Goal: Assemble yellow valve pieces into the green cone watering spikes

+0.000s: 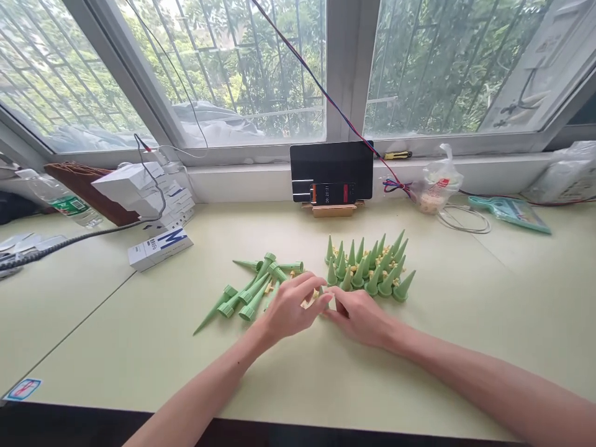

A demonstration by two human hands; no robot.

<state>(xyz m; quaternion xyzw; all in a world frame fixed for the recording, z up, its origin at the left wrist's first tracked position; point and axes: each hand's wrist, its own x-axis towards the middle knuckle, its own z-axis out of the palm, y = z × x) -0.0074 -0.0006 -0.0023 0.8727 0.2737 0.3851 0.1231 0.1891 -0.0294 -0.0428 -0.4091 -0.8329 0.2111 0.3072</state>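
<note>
In the middle of the table my left hand (293, 304) and my right hand (363, 315) meet, fingertips almost touching. Between them is a green plant watering spike (325, 303), mostly covered by my fingers. My right thumb and forefinger close on it from the right, while my left fingers curl round it from the other side. Left of my hands lies a loose pile of green spikes (254, 292) with ridged caps, some small yellow valves (269, 287) among them. Behind my right hand, several rows of green spikes (372, 273) stand points up, with yellow pieces between them.
A phone (333, 194) leans on a black tablet (331, 161) at the back. White boxes (161, 248) and a water bottle (69, 202) stand at left. A plastic bag (437, 183), coiled white cable (465, 220) and teal pouch (512, 212) lie at back right.
</note>
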